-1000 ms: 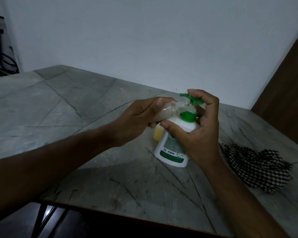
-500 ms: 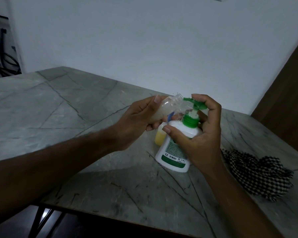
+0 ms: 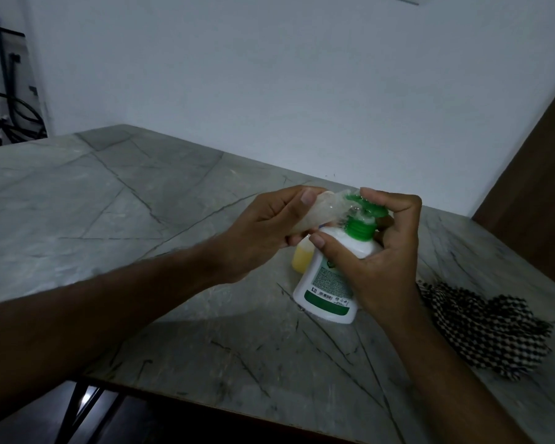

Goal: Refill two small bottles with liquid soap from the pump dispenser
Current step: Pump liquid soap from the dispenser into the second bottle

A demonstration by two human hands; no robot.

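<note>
While the right hand [image 3: 378, 248] grips the pump dispenser [image 3: 334, 283], the left hand [image 3: 263, 232] holds a small clear bottle [image 3: 321, 211] tilted at its green spout [image 3: 356, 200].

Head view, as I see it:

- Surface [image 3: 116, 200]: grey stone, dark veins, set against a pale wall.
- Dispenser [image 3: 330, 283]: white body, green collar and pump head, label facing me, base on the surface, leaning a little to the right.
- My right hand [image 3: 378, 251]: wrapped around the dispenser, thumb across its shoulder, fingers curled over the pump head.
- My left hand [image 3: 263, 232]: grips a clear bottle [image 3: 318, 213], tilted, its mouth at the pump spout.
- Yellow bottle [image 3: 302, 259]: on the surface, just behind the dispenser, partly hidden.
- Checked cloth [image 3: 491, 328]: crumpled on the surface, right of the dispenser.
- Dark cables [image 3: 10, 116]: far left, past the surface.
</note>
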